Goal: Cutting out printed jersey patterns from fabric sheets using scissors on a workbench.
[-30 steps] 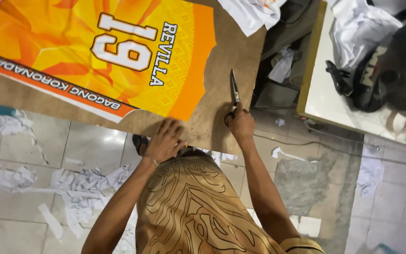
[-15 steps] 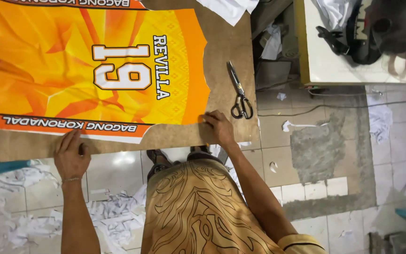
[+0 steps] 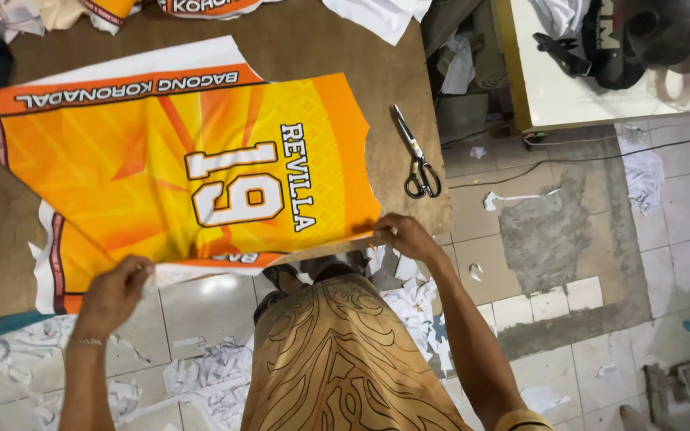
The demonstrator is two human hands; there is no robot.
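Your left hand (image 3: pixel 113 294) is closed on the near edge of the orange and yellow printed fabric panel (image 3: pixel 177 172), fingers curled over the hem and pinching it at the left end. Your right hand (image 3: pixel 403 236) pinches the same edge at its right end, thumb and fingertips shut on the corner of the cloth right at the table's rim. Both grips are tight on fabric, with nothing else in either hand.

In the head view, the only 1 here, the panel lies spread flat on the brown worktable (image 3: pixel 393 72), covering most of its middle. It has a white and dark red border along the left side and an orange band along the far edge. The near edge that you hold sits at the table's rim, and part of it is lifted and folded slightly between your 2 hands.

A pair of scissors (image 3: pixel 417 156) lies on the bare tabletop just right of the panel, apart from it and beyond your right hand, handles toward you. More cut fabric pieces (image 3: pixel 201 6) rest at the far edge of the table. White paper scraps (image 3: pixel 209 371) litter the tiled floor below you. A white side table (image 3: pixel 569 92) stands to the right, with a dark helmet (image 3: pixel 664 32) on it.
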